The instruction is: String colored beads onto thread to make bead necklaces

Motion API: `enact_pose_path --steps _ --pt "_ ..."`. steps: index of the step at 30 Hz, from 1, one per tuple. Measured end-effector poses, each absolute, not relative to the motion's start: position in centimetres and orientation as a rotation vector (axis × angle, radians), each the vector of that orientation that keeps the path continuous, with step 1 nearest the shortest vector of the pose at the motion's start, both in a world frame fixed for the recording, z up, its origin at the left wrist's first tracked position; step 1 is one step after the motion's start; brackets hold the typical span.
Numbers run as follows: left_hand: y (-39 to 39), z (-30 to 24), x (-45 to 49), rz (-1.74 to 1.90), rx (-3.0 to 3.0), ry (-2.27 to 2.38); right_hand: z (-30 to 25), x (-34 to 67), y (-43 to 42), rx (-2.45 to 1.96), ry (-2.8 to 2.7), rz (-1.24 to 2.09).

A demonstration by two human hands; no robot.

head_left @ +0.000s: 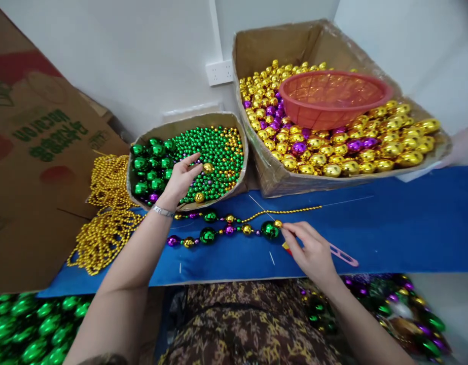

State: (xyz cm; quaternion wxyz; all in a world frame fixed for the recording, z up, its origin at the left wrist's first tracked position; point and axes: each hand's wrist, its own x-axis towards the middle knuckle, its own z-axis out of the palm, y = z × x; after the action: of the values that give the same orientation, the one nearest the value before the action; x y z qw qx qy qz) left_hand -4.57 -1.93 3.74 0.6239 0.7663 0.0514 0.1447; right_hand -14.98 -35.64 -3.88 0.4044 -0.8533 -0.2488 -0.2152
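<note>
My left hand (182, 177) reaches over a carton of small beads (203, 144), fingers apart. A larger gold bead (208, 168) sits just beyond its fingertips. In my right hand (308, 248), thumb and fingertips pinch a gold bead (278, 223) beside a big green bead (270, 229). That green bead ends a strand of green, gold and purple beads (229, 229) lying on the blue table. Behind it lies another strand (210, 216), with a run of tiny gold beads (283, 211) and a thin thread. A pink slotted strip (344, 255) pokes out past my right hand, partly hidden.
A large carton (270, 177) of gold and purple beads holds a red plastic basket (332, 109). Gold bead chains (104, 238) are heaped at left by a tall cardboard box (39, 152). Big green beads (36, 324) and mixed bead strands (401, 309) are below the table edge.
</note>
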Motion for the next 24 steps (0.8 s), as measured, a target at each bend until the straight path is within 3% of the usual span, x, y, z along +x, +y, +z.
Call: enact_pose_path --steps 6,14,24 --pt "1.5 4.1 -6.1 0.404 2.025 0.082 -4.7 -14.8 -35.9 -2.166 -0.648 -0.552" --pt "6.1 4.4 -7.1 0.110 2.589 -0.026 -4.7 -14.7 -35.5 -2.149 -0.689 -0.553" --pt "4.2 1.3 -5.7 -0.057 2.950 -0.018 -4.1 -14.7 -35.3 -2.130 -0.685 -0.535"
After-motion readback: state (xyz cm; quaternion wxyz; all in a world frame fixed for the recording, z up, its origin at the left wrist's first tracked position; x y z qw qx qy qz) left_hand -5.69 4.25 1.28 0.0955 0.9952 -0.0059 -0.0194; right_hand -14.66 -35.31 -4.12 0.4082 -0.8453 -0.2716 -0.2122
